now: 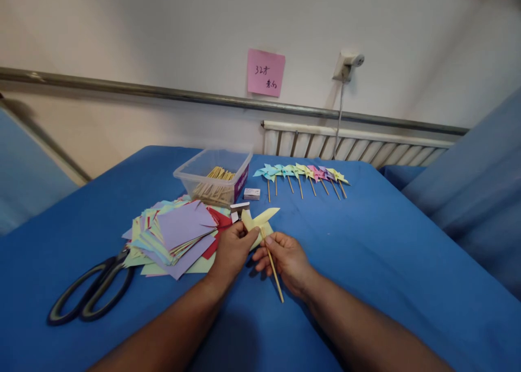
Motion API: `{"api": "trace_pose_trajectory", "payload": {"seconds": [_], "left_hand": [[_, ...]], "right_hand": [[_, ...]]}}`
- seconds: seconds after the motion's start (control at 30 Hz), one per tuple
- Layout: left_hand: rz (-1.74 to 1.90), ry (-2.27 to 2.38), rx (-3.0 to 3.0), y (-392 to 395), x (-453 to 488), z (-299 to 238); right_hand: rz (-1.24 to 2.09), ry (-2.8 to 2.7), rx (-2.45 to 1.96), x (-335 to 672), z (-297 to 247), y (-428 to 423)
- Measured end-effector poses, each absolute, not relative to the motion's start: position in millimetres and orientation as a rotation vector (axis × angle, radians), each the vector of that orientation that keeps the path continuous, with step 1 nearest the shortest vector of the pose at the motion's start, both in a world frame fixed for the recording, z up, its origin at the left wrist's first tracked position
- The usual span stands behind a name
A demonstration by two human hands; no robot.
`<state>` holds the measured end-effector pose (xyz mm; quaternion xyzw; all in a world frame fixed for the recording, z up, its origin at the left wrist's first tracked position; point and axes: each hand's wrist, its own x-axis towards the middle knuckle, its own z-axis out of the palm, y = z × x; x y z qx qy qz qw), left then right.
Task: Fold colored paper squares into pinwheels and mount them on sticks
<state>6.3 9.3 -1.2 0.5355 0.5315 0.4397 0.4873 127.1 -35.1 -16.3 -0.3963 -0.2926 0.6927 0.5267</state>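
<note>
My left hand (234,245) pinches a pale yellow paper pinwheel (262,218) whose pointed blades spread away from me. Between the thumb and fingers of my right hand (287,258) is a thin wooden stick (274,274). Its upper end lies against the pinwheel's middle, and its lower end slants down towards me. Whether a pin joins the two is hidden by my fingers. Just beyond my left hand stands a small opened box (240,208). A stack of coloured paper sheets (185,223) lies left of my left hand, with red paper (217,225) under its right side.
Black-handled scissors (95,290) lie at the left, blades partly under the paper. A clear plastic tub (195,168) of wooden sticks (215,185) stands behind the stack, beside a small closed box (252,194). Several finished pinwheels (301,171) lie in a row on the blue cloth (386,263).
</note>
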Motion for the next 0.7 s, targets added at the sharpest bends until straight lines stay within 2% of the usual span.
{"api": "trace_pose_trajectory", "payload": {"seconds": [0.7], "left_hand": [[1.070, 1.248, 1.329, 7.0, 5.9, -9.6]], "right_hand": [[1.685, -0.712, -0.905, 129.6, -16.0, -35.0]]}}
